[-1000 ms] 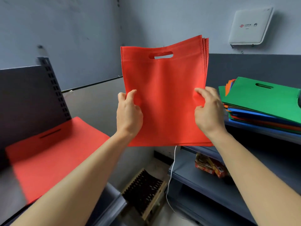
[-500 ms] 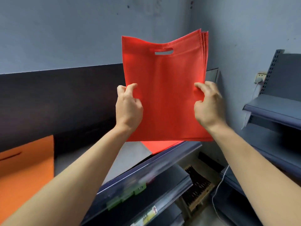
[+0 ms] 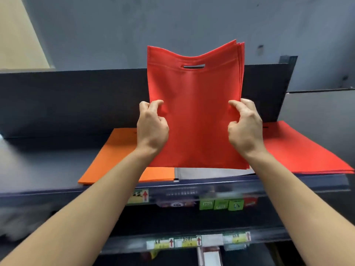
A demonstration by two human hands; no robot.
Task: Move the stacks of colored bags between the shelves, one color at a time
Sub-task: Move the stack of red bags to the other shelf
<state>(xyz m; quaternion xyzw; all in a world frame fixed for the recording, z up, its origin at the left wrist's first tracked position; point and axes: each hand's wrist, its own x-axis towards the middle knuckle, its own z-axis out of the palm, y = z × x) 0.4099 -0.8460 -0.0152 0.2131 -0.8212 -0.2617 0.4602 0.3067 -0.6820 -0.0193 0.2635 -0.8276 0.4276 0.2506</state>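
Turning since half a second ago to face a dark blue metal shelf (image 3: pixel 288 181) head-on, bringing the orange bags from the far left edge to just left of centre and bringing a second red stack into sight on the right. Reaching both bare forearms up from the bottom corners. Crossing over a lower shelf rail (image 3: pixel 272 239) carrying blurred yellow-green price tags (image 3: pixel 163 243) with red arrows, then over the front rim of the dark blue shelf, carrying small square green labels (image 3: pixel 221 204). Pinching with the left hand (image 3: pixel 151 129) the left edge of a thin stack of red non-woven fabric bags (image 3: pixel 194 116), thumb pressing on the near face; pinching the right edge in the same way with the right hand (image 3: pixel 245 127). Holding that stack upright in the air over the shelf, cut-out handle slot at the top, top edge sagging in the middle, several layers fanning at the upper right corner, bottom edge hanging close above the shelf front. Leaving behind it, flat on the shelf, a stack of orange fabric bags (image 3: pixel 115 160) to the left and a flat stack of red fabric bags (image 3: pixel 299 150) to the right, well apart, with a pale grey strip (image 3: pixel 211 172) showing between them. Facing beyond these a dark upright back panel (image 3: pixel 76 102), and past that a plain grey wall (image 3: pixel 172 25).
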